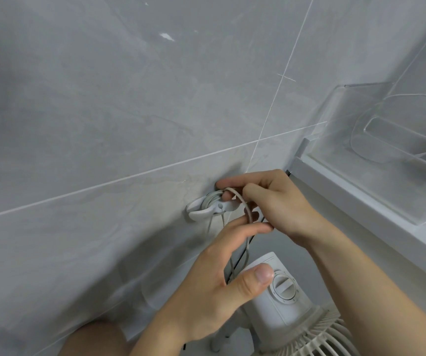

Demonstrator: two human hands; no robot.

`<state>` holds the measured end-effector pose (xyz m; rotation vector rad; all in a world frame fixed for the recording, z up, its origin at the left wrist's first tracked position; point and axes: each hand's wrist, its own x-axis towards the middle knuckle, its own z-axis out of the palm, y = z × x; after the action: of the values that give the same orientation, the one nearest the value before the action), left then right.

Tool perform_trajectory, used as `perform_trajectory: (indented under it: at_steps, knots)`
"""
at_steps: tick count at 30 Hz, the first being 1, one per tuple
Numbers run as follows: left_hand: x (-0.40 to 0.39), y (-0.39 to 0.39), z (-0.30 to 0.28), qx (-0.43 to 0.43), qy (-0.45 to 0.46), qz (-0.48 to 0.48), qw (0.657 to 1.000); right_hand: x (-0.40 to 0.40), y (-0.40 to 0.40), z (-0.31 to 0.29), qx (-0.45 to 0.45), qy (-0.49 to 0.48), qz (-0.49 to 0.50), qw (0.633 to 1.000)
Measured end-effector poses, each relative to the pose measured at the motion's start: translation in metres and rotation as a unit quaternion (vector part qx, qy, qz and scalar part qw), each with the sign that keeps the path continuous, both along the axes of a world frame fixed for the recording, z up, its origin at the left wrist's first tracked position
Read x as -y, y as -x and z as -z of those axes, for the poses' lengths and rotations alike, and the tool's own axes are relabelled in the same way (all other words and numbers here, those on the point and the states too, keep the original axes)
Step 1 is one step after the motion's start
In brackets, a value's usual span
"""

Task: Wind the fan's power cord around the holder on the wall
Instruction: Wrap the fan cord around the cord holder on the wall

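Now the right hand pinches the cord at the holder; left hand fingers curl round its hanging strands.

You faced a wall of large grey marbled tiles with thin pale grout lines. To your right ran a white ledge, and above it a clear plastic holder was fixed to the tiles. Soft, even light filled the room.
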<state>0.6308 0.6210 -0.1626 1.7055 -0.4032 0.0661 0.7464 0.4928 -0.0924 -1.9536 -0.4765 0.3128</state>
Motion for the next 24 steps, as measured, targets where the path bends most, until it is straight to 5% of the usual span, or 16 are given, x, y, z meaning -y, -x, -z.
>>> perform_trajectory:
  at_steps: [6,13,19,24]
  knots:
    - [0.003,-0.001,0.005,0.026,0.067,-0.117,0.99,-0.003,0.001,0.004,0.053,0.011,0.002,0.999]
    - [-0.006,-0.009,0.015,0.065,0.119,-0.357,0.924,-0.01,0.003,0.005,0.067,-0.021,0.012,0.997]
    - [-0.014,-0.007,0.012,0.011,0.022,-0.373,0.928,-0.008,0.001,0.008,0.087,0.011,0.004,0.996]
    - [-0.019,0.001,0.0,0.001,-0.153,-0.387,0.909,-0.013,0.005,0.01,0.105,0.06,-0.007,0.993]
